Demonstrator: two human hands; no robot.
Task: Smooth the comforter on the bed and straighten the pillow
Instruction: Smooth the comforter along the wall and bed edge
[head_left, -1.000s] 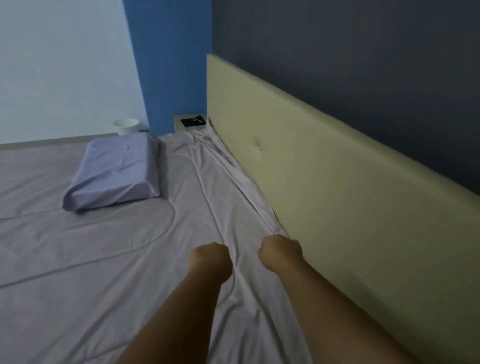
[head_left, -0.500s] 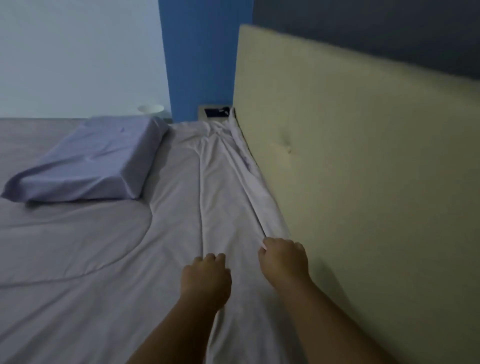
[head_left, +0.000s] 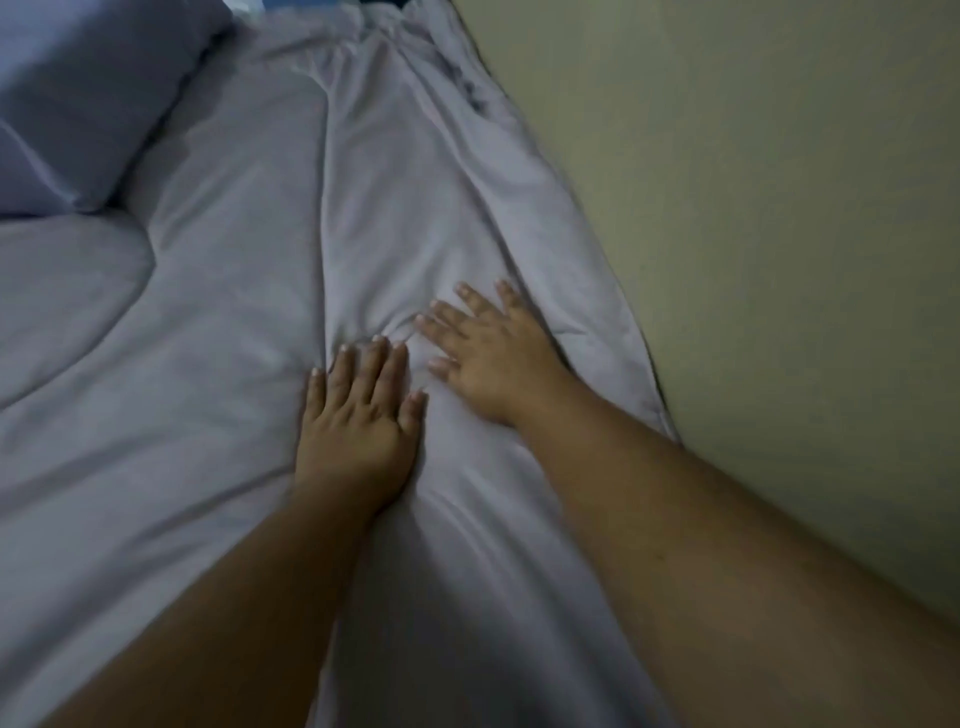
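Observation:
A pale grey comforter (head_left: 208, 322) covers the bed, with long folds running along its edge by the headboard. My left hand (head_left: 358, 415) lies flat on it, fingers straight and together. Just to its right, my right hand (head_left: 488, 353) presses flat on a raised fold, fingers spread. Small creases bunch between the two hands. A lilac pillow (head_left: 78, 98) lies at the top left, partly cut off by the frame.
A padded yellow-beige headboard (head_left: 753, 260) stands along the right side, tight against the comforter's edge. The comforter's bunched edge (head_left: 457, 67) piles up at the far end by the headboard.
Both hands have gone from fists gripping the comforter's edge to flat palms pressing on it. My view has tilted down and moved closer to the bed.

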